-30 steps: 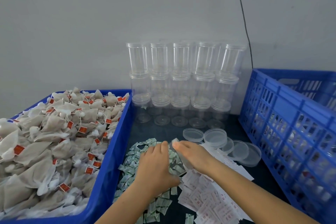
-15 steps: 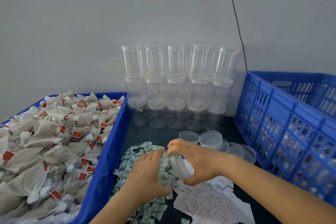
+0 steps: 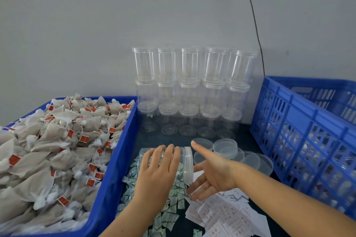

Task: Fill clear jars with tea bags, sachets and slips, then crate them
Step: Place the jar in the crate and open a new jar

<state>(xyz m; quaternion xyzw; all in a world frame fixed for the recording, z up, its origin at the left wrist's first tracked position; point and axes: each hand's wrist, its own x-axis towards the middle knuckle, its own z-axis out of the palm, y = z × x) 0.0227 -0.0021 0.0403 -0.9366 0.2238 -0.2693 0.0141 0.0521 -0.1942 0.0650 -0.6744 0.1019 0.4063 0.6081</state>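
Note:
A clear jar (image 3: 185,163) lies on its side over the pile of green-and-white sachets (image 3: 169,215), its wide rim pointing right. My left hand (image 3: 158,175) holds it from above, fingers curled over its body. My right hand (image 3: 212,173) is at the rim end with straight, spread fingers; the forefinger points up past the rim and the lower fingertips reach the sachets and the white printed slips (image 3: 221,215). Tea bags (image 3: 57,140) with red tags fill the blue crate (image 3: 119,159) on the left.
Empty clear jars (image 3: 190,92) stand stacked three high against the wall. Several loose clear lids (image 3: 225,147) lie just behind my right hand. A blue slatted crate (image 3: 300,131) holding filled jars borders the right side. A black cable (image 3: 254,25) hangs down the wall.
The jar has been turned onto its side under my left hand. My right hand has let go of the rim and opened with fingers spread.

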